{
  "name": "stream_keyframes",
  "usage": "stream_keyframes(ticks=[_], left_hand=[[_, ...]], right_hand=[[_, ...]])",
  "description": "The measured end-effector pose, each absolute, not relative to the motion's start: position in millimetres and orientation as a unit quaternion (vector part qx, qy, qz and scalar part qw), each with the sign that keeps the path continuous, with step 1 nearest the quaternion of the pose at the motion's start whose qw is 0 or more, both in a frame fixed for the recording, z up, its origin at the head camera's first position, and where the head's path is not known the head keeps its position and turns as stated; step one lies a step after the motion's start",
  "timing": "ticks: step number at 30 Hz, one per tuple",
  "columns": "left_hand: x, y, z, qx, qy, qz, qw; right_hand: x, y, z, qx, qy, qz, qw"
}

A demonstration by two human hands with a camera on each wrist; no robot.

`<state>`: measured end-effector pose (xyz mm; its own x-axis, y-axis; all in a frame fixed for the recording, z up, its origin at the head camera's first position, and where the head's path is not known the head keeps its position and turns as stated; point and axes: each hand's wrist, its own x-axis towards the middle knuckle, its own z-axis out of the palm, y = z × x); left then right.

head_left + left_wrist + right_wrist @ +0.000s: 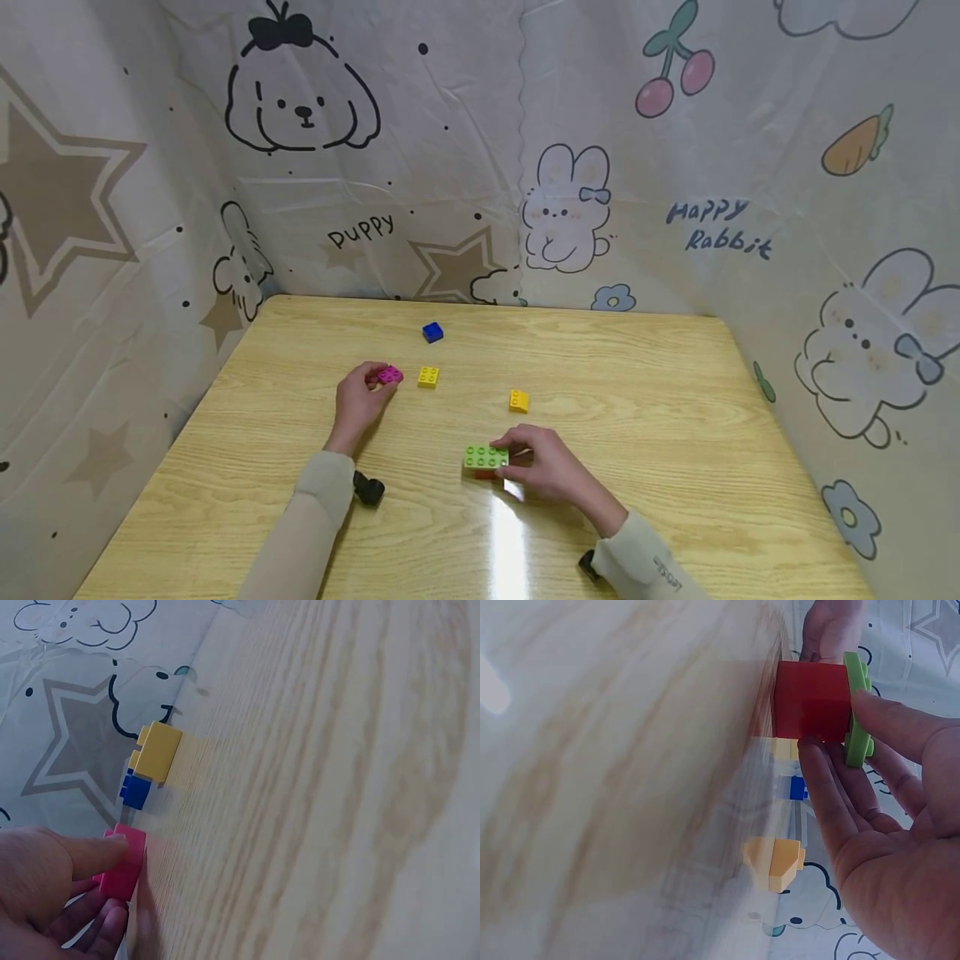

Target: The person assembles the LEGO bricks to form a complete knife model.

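My left hand (pixel 360 404) pinches a magenta toy brick (pixel 390 375) between thumb and fingers at the left of the table. In the left wrist view that pink-looking brick (pixel 131 866) sits close to the tabletop. Near the table's middle, my right hand (pixel 553 462) grips a light-green studded plate (pixel 480 457) stacked on a red brick (pixel 810 701). Thumb and fingers hold this stack from its right end. Seen from the right wrist, the green plate (pixel 855 671) overhangs the red brick on both sides.
Just right of the magenta brick lies a yellow brick (pixel 428 377). Farther back is a blue brick (pixel 432 332). An orange-yellow brick (pixel 519 402) with a sloped side lies beyond the right hand. A printed curtain (pixel 450 167) stands around the wooden table (pixel 637 375).
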<state>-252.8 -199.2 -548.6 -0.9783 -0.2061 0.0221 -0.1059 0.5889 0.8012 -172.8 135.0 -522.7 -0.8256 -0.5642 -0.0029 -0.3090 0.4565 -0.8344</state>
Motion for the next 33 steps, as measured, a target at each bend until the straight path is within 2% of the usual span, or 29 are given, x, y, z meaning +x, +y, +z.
stream_keyframes(ticks=[13,33], left_hand=[[-247.4,-197.3,-545.3,0.07,-0.887,-0.455,0.045],[-211.0,-158.3,-511.7,-0.059,-0.89,-0.451,0.031]], right_hand=[[-172.6,134.2,-521.6,-0.261,0.841,-0.452,0.14],[-172.7,134.6,-522.3,-0.257,0.837,-0.461,0.146]])
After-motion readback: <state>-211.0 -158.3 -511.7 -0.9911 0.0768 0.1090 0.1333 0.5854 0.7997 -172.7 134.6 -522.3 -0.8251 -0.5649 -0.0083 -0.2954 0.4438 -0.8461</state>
